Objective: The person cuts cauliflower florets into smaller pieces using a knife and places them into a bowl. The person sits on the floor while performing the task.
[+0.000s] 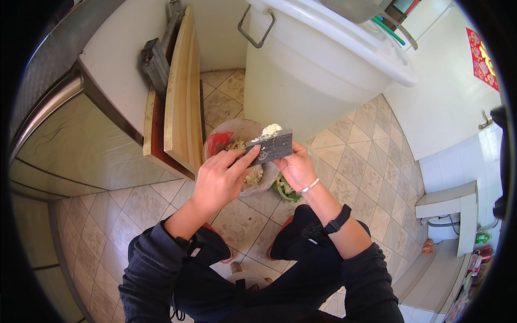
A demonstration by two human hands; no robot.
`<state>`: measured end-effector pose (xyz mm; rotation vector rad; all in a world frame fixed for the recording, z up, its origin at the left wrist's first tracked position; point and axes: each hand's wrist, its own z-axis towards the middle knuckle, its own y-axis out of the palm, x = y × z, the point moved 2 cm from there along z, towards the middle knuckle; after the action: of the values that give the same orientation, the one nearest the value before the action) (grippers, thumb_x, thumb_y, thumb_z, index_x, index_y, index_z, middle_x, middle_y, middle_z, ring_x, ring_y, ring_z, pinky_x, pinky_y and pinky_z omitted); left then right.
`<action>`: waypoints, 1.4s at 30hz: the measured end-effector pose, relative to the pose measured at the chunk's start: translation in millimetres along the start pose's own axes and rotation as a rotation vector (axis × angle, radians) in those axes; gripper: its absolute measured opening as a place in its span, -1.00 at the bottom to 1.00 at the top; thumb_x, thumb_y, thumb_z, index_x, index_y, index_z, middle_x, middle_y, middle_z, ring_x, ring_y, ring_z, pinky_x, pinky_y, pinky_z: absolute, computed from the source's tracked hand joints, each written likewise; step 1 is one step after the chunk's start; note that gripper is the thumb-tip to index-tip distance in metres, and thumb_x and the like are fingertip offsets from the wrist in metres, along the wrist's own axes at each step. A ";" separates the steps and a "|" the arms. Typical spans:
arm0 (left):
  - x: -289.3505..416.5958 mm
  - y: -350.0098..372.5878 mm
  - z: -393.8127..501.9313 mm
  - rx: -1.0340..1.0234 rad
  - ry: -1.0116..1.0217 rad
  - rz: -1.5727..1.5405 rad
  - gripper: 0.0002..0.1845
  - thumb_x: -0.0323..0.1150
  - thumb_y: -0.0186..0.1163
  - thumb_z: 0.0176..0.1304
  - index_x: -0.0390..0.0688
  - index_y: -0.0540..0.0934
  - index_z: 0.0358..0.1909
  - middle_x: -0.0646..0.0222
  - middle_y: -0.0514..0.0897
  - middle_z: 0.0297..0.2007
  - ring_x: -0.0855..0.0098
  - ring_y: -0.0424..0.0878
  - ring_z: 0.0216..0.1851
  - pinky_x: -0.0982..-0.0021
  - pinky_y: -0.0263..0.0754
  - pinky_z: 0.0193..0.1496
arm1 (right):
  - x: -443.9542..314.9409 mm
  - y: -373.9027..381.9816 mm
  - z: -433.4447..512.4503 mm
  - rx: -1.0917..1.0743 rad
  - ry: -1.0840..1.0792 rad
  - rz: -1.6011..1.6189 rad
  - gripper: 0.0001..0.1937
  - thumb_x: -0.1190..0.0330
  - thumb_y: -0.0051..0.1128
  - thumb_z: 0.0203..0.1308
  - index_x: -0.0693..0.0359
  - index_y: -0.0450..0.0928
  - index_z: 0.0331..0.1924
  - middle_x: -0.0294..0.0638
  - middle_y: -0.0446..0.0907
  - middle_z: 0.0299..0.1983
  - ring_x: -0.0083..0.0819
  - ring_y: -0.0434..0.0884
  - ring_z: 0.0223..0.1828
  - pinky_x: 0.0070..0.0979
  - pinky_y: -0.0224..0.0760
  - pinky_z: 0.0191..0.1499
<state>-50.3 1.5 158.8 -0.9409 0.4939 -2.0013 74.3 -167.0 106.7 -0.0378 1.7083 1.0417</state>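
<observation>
Both of my hands hold a dark grey flat rectangular piece (270, 149) with pale crumbs on its face. A pale, crumbly lump (271, 130) sits at its far edge. My left hand (222, 175) has its index finger laid on the face of the piece. My right hand (297, 165), with a bracelet at the wrist, grips its right end. Beneath them stands a light plastic tub (238, 125) holding pale food scraps (253, 176) and something red (218, 142). Green leafy vegetable pieces (287, 189) lie at its right side.
A large white lidded barrel (311, 72) stands beyond the tub. Wooden boards (183, 93) lean upright at the left, beside a metal-edged cabinet (93, 141). The floor is tiled (242, 222). A white door (436, 93) and a low ledge (448, 202) are at the right.
</observation>
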 end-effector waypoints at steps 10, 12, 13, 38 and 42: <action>-1.7 12.7 -1.9 -0.042 -0.240 -0.081 -0.59 -0.45 0.28 0.21 -0.11 0.61 0.14 0.21 0.67 -0.19 0.11 0.65 -0.27 0.22 0.55 -0.22 | 10.1 1.4 3.5 0.134 0.101 -0.037 -0.71 0.42 0.02 0.45 0.35 0.53 0.15 -0.14 0.62 0.08 -0.35 0.62 0.07 -0.36 0.53 0.19; -6.8 14.1 -1.6 -0.037 -0.328 -0.070 -0.60 -0.41 0.27 0.23 -0.08 0.61 0.13 0.22 0.67 -0.21 0.11 0.65 -0.25 0.19 0.56 -0.23 | 8.4 4.2 3.2 0.201 0.144 -0.066 -0.67 0.40 0.01 0.46 0.37 0.49 0.19 -0.11 0.60 0.10 -0.32 0.62 0.08 -0.36 0.54 0.18; -9.8 15.5 -1.4 -0.054 -0.385 -0.081 -0.61 -0.39 0.26 0.23 -0.07 0.62 0.13 0.22 0.67 -0.22 0.10 0.65 -0.24 0.17 0.56 -0.23 | 5.8 7.6 3.0 0.133 0.110 -0.060 -0.66 0.39 0.01 0.46 0.37 0.47 0.21 -0.10 0.59 0.11 -0.31 0.63 0.08 -0.37 0.54 0.18; 1.6 -1.3 4.6 0.031 0.029 -0.030 -0.51 -0.52 0.32 0.08 -0.15 0.63 0.13 0.17 0.66 -0.19 0.17 0.64 -0.27 0.27 0.56 -0.21 | -4.1 5.6 -6.1 -0.031 0.021 -0.010 -0.68 0.47 0.05 0.41 0.37 0.50 0.18 -0.12 0.62 0.07 -0.35 0.65 0.02 -0.42 0.54 0.10; -22.4 -8.4 8.1 0.020 -0.457 -0.169 -0.62 -0.46 0.27 0.24 -0.16 0.61 0.13 0.11 0.68 -0.21 0.09 0.66 -0.29 0.23 0.56 -0.24 | -16.9 13.0 -9.5 -0.173 0.058 -0.054 -0.64 0.46 0.01 0.43 0.32 0.45 0.26 -0.08 0.60 0.11 -0.24 0.64 0.07 -0.37 0.55 0.12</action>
<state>-40.5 24.7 159.6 -1.4172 0.1431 -1.8489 67.6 -172.8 128.4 -0.2259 1.6554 1.1556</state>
